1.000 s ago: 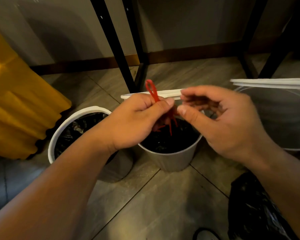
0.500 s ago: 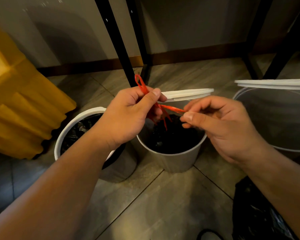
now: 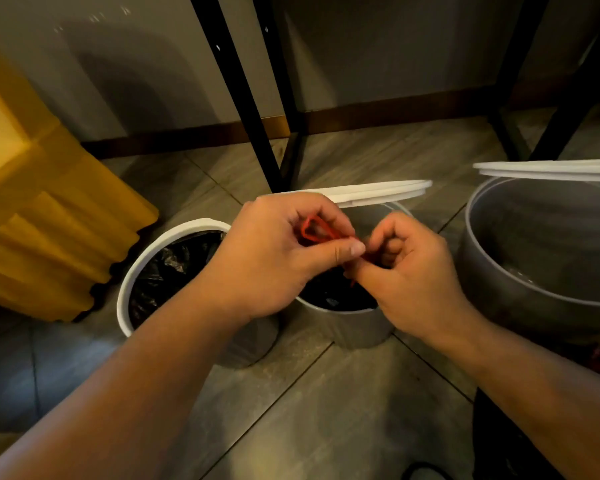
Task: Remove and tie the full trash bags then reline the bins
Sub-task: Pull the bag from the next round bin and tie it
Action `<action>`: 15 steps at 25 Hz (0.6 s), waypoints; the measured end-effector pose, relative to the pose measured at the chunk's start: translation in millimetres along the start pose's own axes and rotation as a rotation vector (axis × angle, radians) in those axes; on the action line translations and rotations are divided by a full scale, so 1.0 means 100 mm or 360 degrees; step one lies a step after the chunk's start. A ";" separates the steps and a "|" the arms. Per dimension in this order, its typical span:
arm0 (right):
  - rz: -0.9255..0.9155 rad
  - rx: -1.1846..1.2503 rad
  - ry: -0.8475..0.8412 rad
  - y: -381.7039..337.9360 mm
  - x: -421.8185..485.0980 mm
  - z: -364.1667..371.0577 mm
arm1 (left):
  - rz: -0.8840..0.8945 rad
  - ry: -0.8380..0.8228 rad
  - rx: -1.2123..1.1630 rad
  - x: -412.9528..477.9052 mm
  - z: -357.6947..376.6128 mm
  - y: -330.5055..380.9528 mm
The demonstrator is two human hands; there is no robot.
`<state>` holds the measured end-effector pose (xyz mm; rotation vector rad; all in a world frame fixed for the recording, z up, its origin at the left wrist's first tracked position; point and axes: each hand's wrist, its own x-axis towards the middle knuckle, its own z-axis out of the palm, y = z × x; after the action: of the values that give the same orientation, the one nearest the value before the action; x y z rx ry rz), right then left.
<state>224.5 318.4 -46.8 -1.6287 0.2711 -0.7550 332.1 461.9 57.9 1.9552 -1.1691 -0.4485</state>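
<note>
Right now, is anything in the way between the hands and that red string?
Nothing visible. The left hand and right hand both pinch the red string, held above the middle bin with the black bag.

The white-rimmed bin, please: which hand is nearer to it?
Left. The left hand is beside the white-rimmed bin; the right hand is farther right, over the middle bin.

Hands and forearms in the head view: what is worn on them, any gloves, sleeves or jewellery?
Nothing worn shows. The left hand and right hand are bare, with no gloves or rings visible. The left forearm and right forearm are bare up to the frame edge: no sleeve, watch or bracelet in view. The left thumbnail is short and unpainted.
</note>
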 end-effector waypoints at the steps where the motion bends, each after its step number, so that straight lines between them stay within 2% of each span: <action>1: 0.0021 0.0039 -0.0028 0.00 0.02 0.00 | 0.0020 0.0000 0.0059 -0.03 0.01 -0.01; 4: -0.0054 -0.0058 -0.0209 0.00 0.06 -0.01 | 0.0008 0.0009 0.0131 -0.09 0.03 -0.05; 7: -0.0165 -0.0270 -0.0225 0.01 0.09 -0.02 | -0.0020 0.0008 0.0129 -0.14 0.04 -0.07; 10: -0.0206 -0.0360 -0.0290 0.00 0.10 -0.04 | 0.0038 0.0089 0.0282 -0.17 0.06 -0.12; 15: 0.0044 0.0099 -0.0334 -0.07 0.17 -0.11 | 0.0070 0.0253 0.0444 -0.19 0.05 -0.20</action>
<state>229.3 301.2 -34.3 -1.6272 0.1182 -0.5608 330.9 481.5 37.5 2.1522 -1.2206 -0.1070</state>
